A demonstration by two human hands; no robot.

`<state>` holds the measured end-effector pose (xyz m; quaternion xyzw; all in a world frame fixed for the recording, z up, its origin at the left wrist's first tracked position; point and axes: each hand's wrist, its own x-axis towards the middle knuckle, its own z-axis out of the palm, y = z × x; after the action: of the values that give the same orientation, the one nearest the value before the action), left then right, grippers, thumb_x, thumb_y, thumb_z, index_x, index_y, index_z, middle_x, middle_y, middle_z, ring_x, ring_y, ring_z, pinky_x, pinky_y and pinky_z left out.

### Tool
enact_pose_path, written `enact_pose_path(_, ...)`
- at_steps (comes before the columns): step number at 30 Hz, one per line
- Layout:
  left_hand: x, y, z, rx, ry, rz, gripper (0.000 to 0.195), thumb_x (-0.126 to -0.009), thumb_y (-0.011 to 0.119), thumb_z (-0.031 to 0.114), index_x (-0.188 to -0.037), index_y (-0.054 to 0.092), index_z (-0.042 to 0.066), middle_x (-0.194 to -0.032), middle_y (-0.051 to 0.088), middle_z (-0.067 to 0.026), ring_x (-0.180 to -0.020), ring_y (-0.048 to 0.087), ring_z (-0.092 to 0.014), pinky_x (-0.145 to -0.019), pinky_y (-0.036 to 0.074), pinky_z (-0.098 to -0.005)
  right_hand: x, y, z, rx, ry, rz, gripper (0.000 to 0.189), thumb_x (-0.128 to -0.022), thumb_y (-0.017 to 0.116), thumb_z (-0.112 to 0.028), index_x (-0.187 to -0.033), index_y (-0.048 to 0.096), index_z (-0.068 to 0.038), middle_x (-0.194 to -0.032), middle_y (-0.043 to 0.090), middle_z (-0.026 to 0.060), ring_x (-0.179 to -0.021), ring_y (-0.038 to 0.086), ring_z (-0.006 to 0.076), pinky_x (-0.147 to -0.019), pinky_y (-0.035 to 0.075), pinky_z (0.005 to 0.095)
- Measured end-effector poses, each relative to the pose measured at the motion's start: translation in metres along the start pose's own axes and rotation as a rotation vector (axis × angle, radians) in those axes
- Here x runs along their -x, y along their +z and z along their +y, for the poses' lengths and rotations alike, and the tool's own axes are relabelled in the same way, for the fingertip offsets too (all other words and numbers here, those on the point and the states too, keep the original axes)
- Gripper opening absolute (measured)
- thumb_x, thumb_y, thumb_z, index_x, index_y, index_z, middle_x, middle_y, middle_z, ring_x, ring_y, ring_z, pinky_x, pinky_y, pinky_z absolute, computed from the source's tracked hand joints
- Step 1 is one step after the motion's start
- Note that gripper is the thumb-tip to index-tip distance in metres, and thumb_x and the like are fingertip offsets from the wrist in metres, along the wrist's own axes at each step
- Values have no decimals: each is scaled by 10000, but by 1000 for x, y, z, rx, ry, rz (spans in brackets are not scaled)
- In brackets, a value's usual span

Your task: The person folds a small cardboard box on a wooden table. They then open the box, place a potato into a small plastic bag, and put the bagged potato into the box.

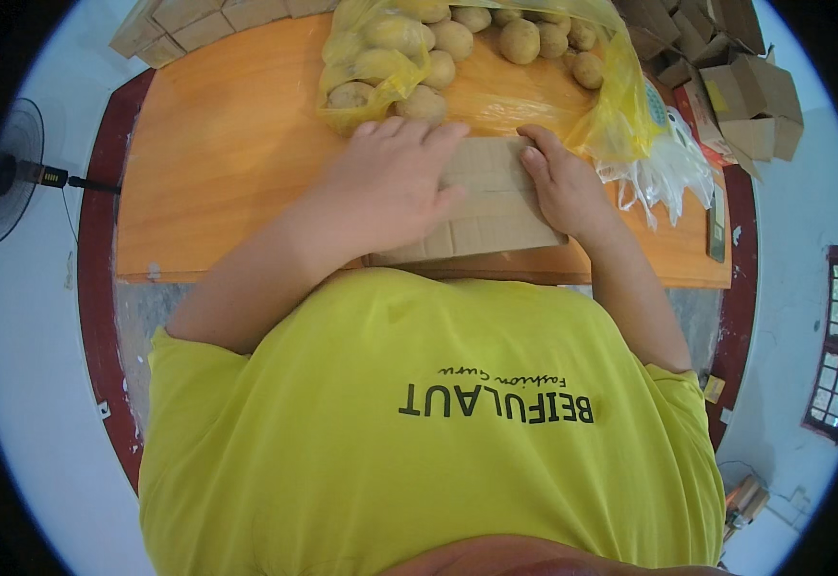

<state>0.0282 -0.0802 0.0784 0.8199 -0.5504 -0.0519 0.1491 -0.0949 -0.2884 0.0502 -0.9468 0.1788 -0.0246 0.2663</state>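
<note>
A closed cardboard box [494, 205] lies at the near edge of the orange table, right in front of my body. Spread across its left part, palm down, is my left hand [404, 180], slightly blurred, with fingertips towards the far edge. My right hand [570, 183] holds the box at its right side, with thumb and forefinger near the far right corner. Just beyond the box, a yellow plastic bag [624, 108] lies spread and partly covers several round tan potato-like items [519, 41]; one [421, 105] is close to my left fingertips.
Stacked cardboard boxes [188, 25] stand at the back left, and open cartons [757, 101] at the back right. White plastic bags [667, 176] and a flat dark object, possibly a phone [716, 223], lie on the right. A fan [12, 173] is off the table's left side.
</note>
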Motion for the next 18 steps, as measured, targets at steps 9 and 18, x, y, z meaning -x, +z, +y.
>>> enact_pose_path(9,-10,29,13,-84,-19,30,586,-922,546,389,-1402,408,81,-1296,520,-163,-1173,507,-340,-989,384,-448,0,0,-6,61,34,-24,467,-1015,355,-382,-1349,438,-67,-992,672,257,-935,643,420,-830,490,495)
enact_pose_path(18,12,17,-12,-23,-138,28,477,-935,538,255,-1365,455,67,-1246,548,-167,-1149,515,-350,-987,395,-450,0,-1,-5,62,35,-45,460,-1015,351,-388,-1339,441,-75,-1034,666,250,-984,633,412,-854,484,489)
